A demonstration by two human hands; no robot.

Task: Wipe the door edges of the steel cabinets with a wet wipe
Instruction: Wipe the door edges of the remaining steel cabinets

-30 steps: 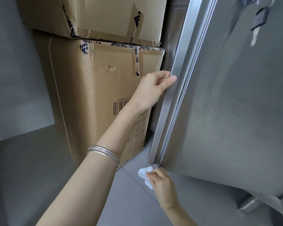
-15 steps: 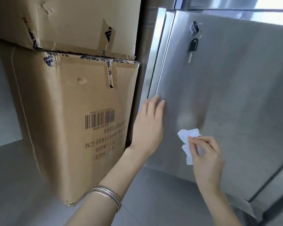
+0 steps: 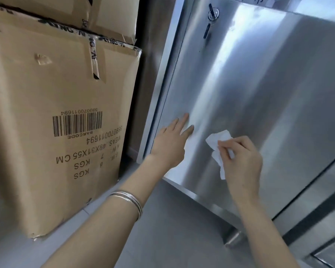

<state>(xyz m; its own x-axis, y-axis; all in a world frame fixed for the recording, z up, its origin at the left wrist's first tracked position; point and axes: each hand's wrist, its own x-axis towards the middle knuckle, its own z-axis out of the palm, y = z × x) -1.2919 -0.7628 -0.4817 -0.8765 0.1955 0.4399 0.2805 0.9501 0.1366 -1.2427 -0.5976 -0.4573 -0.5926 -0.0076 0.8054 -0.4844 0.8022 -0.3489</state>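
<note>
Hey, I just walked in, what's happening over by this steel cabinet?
A person is cleaning a steel cabinet door. The left hand lies flat, fingers straight, on the door face near its left edge. The right hand pinches a crumpled white wet wipe in front of the door face, not at an edge. Cardboard boxes are stacked to the left.
</note>
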